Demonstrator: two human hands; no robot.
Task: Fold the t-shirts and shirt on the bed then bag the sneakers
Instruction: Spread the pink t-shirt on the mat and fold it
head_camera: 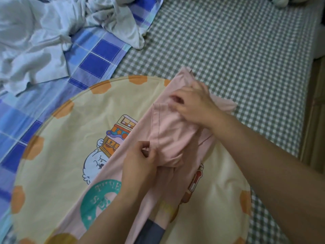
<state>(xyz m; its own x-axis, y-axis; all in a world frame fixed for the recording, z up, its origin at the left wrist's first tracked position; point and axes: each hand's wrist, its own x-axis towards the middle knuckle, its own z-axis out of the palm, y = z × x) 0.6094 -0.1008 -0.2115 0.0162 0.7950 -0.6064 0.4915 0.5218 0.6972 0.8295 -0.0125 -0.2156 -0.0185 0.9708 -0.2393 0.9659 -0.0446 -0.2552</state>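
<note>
Bedroom: checked bedsheet (228, 41), rumpled quilt (98, 55).

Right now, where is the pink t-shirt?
Head view, centre-right: the pink t-shirt lies diagonally across the round yellow cushion, gripped by the left hand and right hand, its far end on the checked sheet.

A pale pink fabric t-shirt (168, 136) lies partly folded in a long diagonal strip, running from beneath the left hand (140, 161) up to the right hand (195, 106). One panel is doubled over its middle, between the two hands. The left hand pinches a stitched edge of that fold, and the right hand grips the bunched upper end. A round teal print (102, 196) shows just below the left hand. Crumpled white garments (35, 41) lie in a loose heap well apart, up and left of both hands.
</note>
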